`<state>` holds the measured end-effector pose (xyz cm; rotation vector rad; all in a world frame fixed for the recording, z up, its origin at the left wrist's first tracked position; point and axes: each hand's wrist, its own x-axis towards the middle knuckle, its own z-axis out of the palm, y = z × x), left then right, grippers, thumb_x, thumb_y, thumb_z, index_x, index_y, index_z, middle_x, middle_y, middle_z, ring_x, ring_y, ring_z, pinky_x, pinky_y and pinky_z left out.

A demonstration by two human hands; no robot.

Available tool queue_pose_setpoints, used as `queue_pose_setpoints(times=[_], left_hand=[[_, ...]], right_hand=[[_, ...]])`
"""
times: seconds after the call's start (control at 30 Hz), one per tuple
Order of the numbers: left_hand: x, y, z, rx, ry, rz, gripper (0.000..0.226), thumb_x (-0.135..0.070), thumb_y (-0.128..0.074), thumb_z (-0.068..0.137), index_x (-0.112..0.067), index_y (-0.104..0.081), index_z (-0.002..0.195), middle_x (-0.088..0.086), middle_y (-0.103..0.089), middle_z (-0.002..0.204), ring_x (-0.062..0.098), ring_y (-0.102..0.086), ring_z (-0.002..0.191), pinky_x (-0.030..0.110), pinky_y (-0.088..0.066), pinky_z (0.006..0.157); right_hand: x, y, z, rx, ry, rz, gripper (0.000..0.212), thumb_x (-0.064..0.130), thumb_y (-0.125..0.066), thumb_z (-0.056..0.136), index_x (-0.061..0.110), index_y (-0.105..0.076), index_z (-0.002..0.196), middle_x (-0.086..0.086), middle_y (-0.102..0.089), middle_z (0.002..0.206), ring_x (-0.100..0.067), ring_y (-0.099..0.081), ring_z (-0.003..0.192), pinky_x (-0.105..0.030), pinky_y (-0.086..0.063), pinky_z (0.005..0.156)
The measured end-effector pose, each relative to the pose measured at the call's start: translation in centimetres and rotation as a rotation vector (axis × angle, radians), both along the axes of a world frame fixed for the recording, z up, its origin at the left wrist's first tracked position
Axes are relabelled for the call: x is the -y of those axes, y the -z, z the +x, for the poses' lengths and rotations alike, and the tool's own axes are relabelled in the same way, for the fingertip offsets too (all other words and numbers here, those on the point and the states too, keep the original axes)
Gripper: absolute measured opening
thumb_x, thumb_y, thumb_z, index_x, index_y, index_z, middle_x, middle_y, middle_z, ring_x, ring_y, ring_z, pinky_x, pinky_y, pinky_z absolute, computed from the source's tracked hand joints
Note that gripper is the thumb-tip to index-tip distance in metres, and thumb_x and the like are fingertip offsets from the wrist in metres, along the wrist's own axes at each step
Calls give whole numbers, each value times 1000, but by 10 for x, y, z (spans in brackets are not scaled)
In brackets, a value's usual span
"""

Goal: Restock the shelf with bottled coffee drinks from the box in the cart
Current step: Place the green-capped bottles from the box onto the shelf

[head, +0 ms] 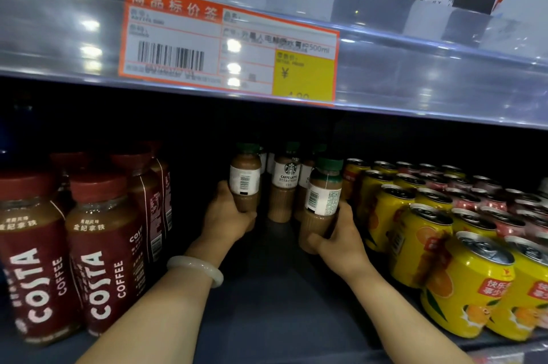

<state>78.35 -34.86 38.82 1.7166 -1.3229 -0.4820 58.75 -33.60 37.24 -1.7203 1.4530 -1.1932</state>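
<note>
Deep on the dark shelf (pixel 267 289), we have both arms stretched in, each hand wrapped round a bottled coffee drink. Our left hand (pixel 228 218), with a pale bangle (pixel 197 270) on its wrist, grips the lower half of the left bottle (pixel 245 178); its fingers curl round the far side, out of our sight, and the bottle stands upright with its barcode label turned toward us. Our right hand (pixel 341 240) grips the right bottle (pixel 323 200) near its base, thumb across the front, the other fingers closed behind it; this bottle tilts slightly to the right. Between our two sets of fingers and just behind them stand more bottles of the same kind, the nearest being a caffe latte bottle (pixel 285 185) with its logo facing us. To the left of our left fingers, well apart from them, stand the red Costa coffee bottles (pixel 100 251) in rows. Just to the right of our right fingers sit the yellow orange-drink cans (pixel 421 242), packed close together, with pink cans (pixel 486 200) farther back. Above our fingers runs the upper shelf edge carrying an orange price tag (pixel 228 43).
</note>
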Motion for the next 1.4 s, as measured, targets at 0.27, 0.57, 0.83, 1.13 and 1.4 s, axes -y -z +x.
queue_pose_setpoints(times=[0.27, 0.57, 0.83, 1.13, 1.4], left_hand=[[6, -5, 7, -89, 71, 97, 73, -4, -62, 81, -10, -22, 142, 17, -45, 134, 33, -48, 122, 40, -44, 98], [5, 3, 3, -12, 5, 42, 78, -20, -77, 71, -7, -32, 134, 17, -44, 130, 33, -49, 118, 39, -46, 95], [6, 5, 3, -9, 10, -22, 78, -20, -80, 70, -8, -34, 133, 15, -53, 127, 30, -54, 114, 36, -46, 92], [7, 5, 1, -42, 47, -21, 69, -11, -74, 76, -8, -36, 134, 15, -55, 126, 31, -56, 113, 33, -46, 86], [9, 8, -2, -71, 30, -39, 63, -16, -75, 76, -5, -42, 129, 15, -57, 123, 30, -57, 112, 36, -46, 89]], right_hand=[[0, 0, -1, 51, 21, -23, 85, 4, -74, 71, 26, -28, 138, 0, -49, 130, -19, -48, 124, -41, -42, 105], [2, 0, 0, 25, 59, -43, 91, 14, -81, 67, 23, -26, 140, -1, -49, 131, -17, -47, 124, -41, -42, 106], [2, -2, 1, 5, 120, -31, 105, 30, -87, 59, 25, -23, 141, -2, -45, 136, -18, -45, 127, -42, -41, 106], [1, -1, -1, 25, 80, -40, 92, 14, -81, 69, 23, -24, 141, 3, -52, 126, -15, -50, 121, -37, -44, 103], [-2, -3, 0, 22, 62, -5, 80, 2, -72, 74, 20, -29, 139, 0, -54, 124, -15, -52, 116, -35, -45, 100]])
